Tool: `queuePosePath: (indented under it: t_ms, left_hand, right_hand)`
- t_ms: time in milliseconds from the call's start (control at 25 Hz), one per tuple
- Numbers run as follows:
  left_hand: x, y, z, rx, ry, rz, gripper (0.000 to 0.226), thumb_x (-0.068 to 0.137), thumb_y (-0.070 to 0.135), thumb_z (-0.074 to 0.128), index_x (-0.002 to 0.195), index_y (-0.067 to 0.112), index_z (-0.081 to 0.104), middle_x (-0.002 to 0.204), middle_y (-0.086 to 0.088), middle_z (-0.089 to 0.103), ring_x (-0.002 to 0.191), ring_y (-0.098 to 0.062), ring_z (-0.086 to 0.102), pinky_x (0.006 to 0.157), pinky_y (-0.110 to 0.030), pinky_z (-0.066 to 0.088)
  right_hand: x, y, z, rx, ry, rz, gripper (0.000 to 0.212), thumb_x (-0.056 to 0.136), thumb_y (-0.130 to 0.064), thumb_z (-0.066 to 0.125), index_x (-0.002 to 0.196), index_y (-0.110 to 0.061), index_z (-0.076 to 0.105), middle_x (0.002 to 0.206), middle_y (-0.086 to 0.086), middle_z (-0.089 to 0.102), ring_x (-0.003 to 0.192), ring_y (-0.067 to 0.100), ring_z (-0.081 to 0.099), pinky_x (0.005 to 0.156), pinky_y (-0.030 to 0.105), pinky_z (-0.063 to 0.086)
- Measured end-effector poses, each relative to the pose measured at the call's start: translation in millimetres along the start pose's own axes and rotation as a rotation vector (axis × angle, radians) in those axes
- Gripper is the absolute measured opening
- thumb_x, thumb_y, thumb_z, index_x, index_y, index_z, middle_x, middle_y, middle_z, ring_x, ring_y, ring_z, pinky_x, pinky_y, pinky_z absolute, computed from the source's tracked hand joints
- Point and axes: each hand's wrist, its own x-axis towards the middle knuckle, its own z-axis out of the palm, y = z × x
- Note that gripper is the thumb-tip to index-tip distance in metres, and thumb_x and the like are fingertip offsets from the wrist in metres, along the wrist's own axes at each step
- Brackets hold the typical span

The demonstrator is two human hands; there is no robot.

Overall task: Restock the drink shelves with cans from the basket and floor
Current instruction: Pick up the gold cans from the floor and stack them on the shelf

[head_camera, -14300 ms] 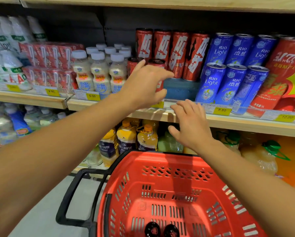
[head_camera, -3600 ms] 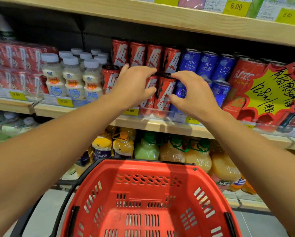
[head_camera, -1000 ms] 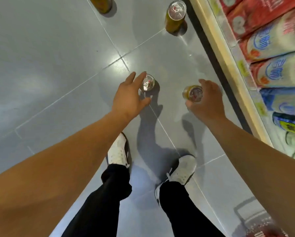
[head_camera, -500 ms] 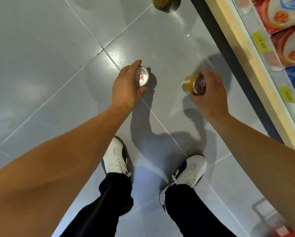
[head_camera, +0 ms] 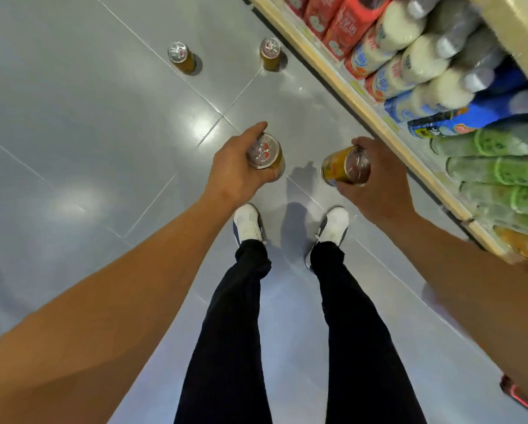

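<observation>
At frame centre, a gold can (head_camera: 267, 154) is gripped by the left hand (head_camera: 236, 169), fingers wrapped round its side, silver top facing the camera, held above the grey tiled floor (head_camera: 73, 133). Just to its right, a second gold can (head_camera: 345, 166) is clasped by the right hand (head_camera: 379, 185), tilted so its lid points lower right. Two further gold cans are seen upright on the floor in the upper part of the frame: one upper left of centre (head_camera: 181, 58), one nearer the shelf (head_camera: 270, 53). Bottles and cartons are packed along the shelf edge (head_camera: 363, 105) at upper right. White shoes (head_camera: 249, 223) and black trousers (head_camera: 235, 332) are visible below the hands.
</observation>
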Motion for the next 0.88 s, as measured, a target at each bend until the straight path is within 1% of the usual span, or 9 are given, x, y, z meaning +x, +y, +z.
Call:
queuePosePath:
  t_ms: [80, 200, 360, 480, 600, 680, 760, 800, 880]
  left_hand:
    - [-58.3, 37.2, -40.0, 0.033, -0.034, 0.025, 0.083, 0.074, 0.025, 0.084, 0.145, 0.027, 0.041, 0.138, -0.001, 0.052, 0.123, -0.016, 0.049, 0.094, -0.014, 0.033]
    - [-138.7, 73.7, -86.0, 0.107, -0.075, 0.069, 0.084, 0.073, 0.024, 0.085, 0.145, 0.029, 0.042, 0.138, 0.000, 0.052, 0.123, -0.017, 0.050, 0.093, -0.015, 0.033]
    - [-228.7, 109.5, -116.2, 0.122, -0.010, 0.127, 0.080, 0.072, 0.026, 0.085, 0.142, 0.027, 0.045, 0.136, 0.001, 0.054, 0.117, -0.013, 0.051, 0.094, -0.016, 0.035]
    - [-284.9, 123.1, -111.1, 0.046, 0.057, 0.170, 0.080, 0.072, 0.022, 0.085, 0.141, 0.029, 0.046, 0.133, 0.007, 0.053, 0.113, -0.007, 0.047, 0.092, -0.015, 0.037]
    - [-331.8, 129.0, -91.0, -0.002, 0.059, 0.219, 0.080, 0.071, 0.021, 0.085, 0.140, 0.032, 0.046, 0.132, 0.010, 0.053, 0.111, -0.005, 0.048, 0.090, -0.014, 0.037]
    - [-363.0, 133.3, -73.1, -0.027, 0.043, 0.267, 0.080, 0.071, 0.020, 0.085, 0.140, 0.033, 0.047, 0.130, 0.011, 0.053, 0.113, -0.007, 0.051, 0.096, -0.019, 0.041]
    - [-393.5, 139.2, -56.7, -0.068, 0.027, 0.313, 0.080, 0.069, 0.020, 0.086, 0.138, 0.034, 0.050, 0.129, 0.013, 0.054, 0.117, -0.012, 0.054, 0.104, -0.032, 0.045]
    - [-407.8, 144.8, -50.4, -0.097, 0.016, 0.342, 0.080, 0.067, 0.021, 0.086, 0.138, 0.035, 0.051, 0.129, 0.012, 0.055, 0.118, -0.014, 0.055, 0.104, -0.037, 0.046]
    - [-433.7, 157.4, -40.9, -0.137, -0.005, 0.399, 0.079, 0.066, 0.022, 0.086, 0.137, 0.033, 0.053, 0.129, 0.007, 0.057, 0.116, -0.014, 0.056, 0.100, -0.040, 0.050]
  right_hand:
    - [-57.3, -40.6, -34.6, 0.026, 0.013, 0.019, 0.074, 0.067, -0.020, 0.082, 0.133, -0.024, 0.050, 0.126, 0.005, 0.053, 0.112, 0.023, 0.054, 0.090, 0.027, 0.041]
    - [-140.6, -87.8, -72.7, 0.072, 0.102, 0.005, 0.072, 0.066, -0.018, 0.084, 0.131, -0.022, 0.053, 0.124, 0.005, 0.055, 0.109, 0.023, 0.057, 0.089, 0.023, 0.040]
    - [-232.7, -128.9, -113.3, 0.140, 0.163, 0.027, 0.072, 0.068, -0.018, 0.083, 0.132, -0.022, 0.051, 0.126, 0.004, 0.054, 0.109, 0.019, 0.055, 0.094, 0.030, 0.047]
    - [-293.2, -132.8, -127.0, 0.176, 0.209, 0.041, 0.075, 0.069, -0.023, 0.083, 0.134, -0.026, 0.048, 0.127, 0.001, 0.054, 0.107, 0.013, 0.053, 0.091, 0.023, 0.045]
    - [-349.5, -126.1, -134.3, 0.234, 0.306, 0.058, 0.076, 0.068, -0.024, 0.084, 0.134, -0.027, 0.047, 0.125, -0.001, 0.055, 0.103, 0.008, 0.050, 0.089, 0.018, 0.041]
    - [-390.1, -116.2, -139.0, 0.260, 0.374, 0.063, 0.076, 0.067, -0.025, 0.085, 0.133, -0.027, 0.047, 0.125, -0.001, 0.055, 0.105, 0.011, 0.052, 0.092, 0.023, 0.044]
    - [-433.1, -103.7, -143.8, 0.272, 0.437, 0.087, 0.077, 0.067, -0.026, 0.085, 0.133, -0.028, 0.047, 0.125, -0.002, 0.055, 0.108, 0.015, 0.053, 0.095, 0.031, 0.047]
    - [-453.4, -97.1, -148.0, 0.286, 0.470, 0.101, 0.077, 0.066, -0.027, 0.085, 0.133, -0.029, 0.046, 0.125, -0.002, 0.055, 0.108, 0.016, 0.054, 0.095, 0.034, 0.048]
    - [-489.6, -87.5, -157.4, 0.316, 0.525, 0.118, 0.078, 0.066, -0.030, 0.085, 0.133, -0.030, 0.046, 0.125, -0.003, 0.057, 0.110, 0.019, 0.055, 0.096, 0.036, 0.048]
